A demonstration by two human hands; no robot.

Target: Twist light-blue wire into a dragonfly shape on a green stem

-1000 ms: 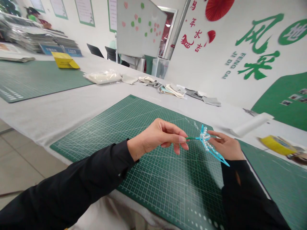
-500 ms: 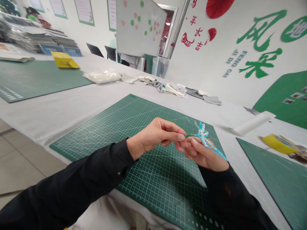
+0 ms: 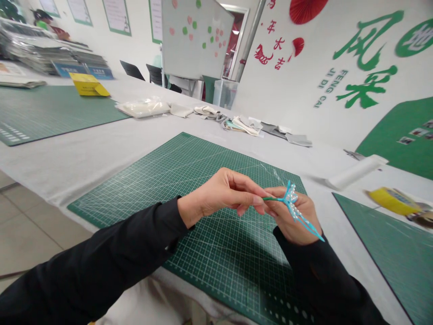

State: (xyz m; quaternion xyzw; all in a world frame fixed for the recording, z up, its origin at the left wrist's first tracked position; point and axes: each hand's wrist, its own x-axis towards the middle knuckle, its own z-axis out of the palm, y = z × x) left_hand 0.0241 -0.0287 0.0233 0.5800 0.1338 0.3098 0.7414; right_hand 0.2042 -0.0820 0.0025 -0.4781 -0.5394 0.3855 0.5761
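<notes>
- A white-clothed table (image 3: 67, 153) stretches ahead, with a green cutting mat (image 3: 135, 194) before me and fabric scraps (image 3: 241, 126) lying farther along.
- The turquoise pearl-beaded ornament (image 3: 290, 198) is held above the mat's right side. Pearls already line its turquoise strands, while its green stem (image 3: 270, 198) shows no beads.
- My left hand (image 3: 226, 192) is closed, pinching the stem, with the forearm reaching in from the left.
- My right hand (image 3: 294, 223) is half-curled behind the beads, touching them; I cannot tell whether it grips.
</notes>
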